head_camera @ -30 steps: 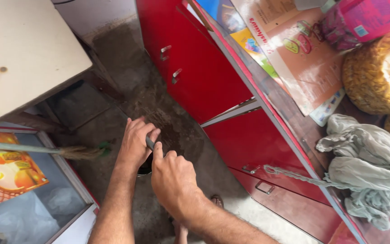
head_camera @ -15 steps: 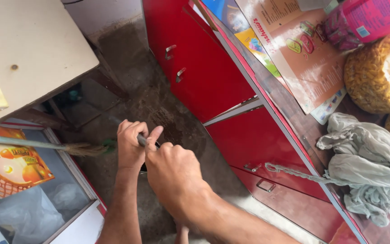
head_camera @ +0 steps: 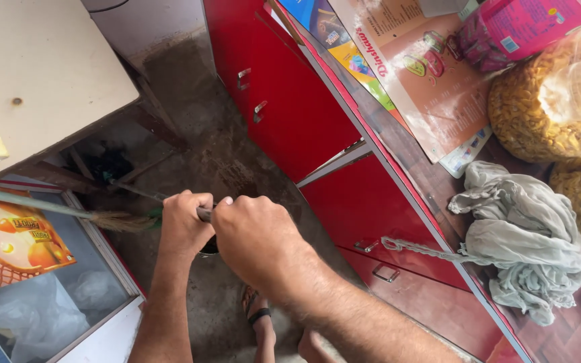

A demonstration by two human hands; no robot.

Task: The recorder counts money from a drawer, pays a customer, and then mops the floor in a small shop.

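Down below, head view only:
Left hand [head_camera: 184, 222]: fingers clenched around a dark handle [head_camera: 204, 214], knuckles up, low over the floor.
Right hand [head_camera: 258, 236]: closed into a fist just beside the left, touching it; it covers the rest of the handle, so I cannot tell whether its fingers grip it.
Handle: only a short dark piece shows between the two hands; what hangs under it is hidden.
Floor [head_camera: 203, 148]: bare grey concrete, dusty, running between the red cabinets [head_camera: 290, 101] and the cream table [head_camera: 42, 74].
Broom [head_camera: 112, 220]: lies to the left of the hands, its straw head near the left wrist.
Foot in a sandal [head_camera: 258, 310]: on the floor under the right forearm.
Surface, right side: grey cloth [head_camera: 526, 235] bunched up, bags of yellow snacks [head_camera: 546, 114] behind it.
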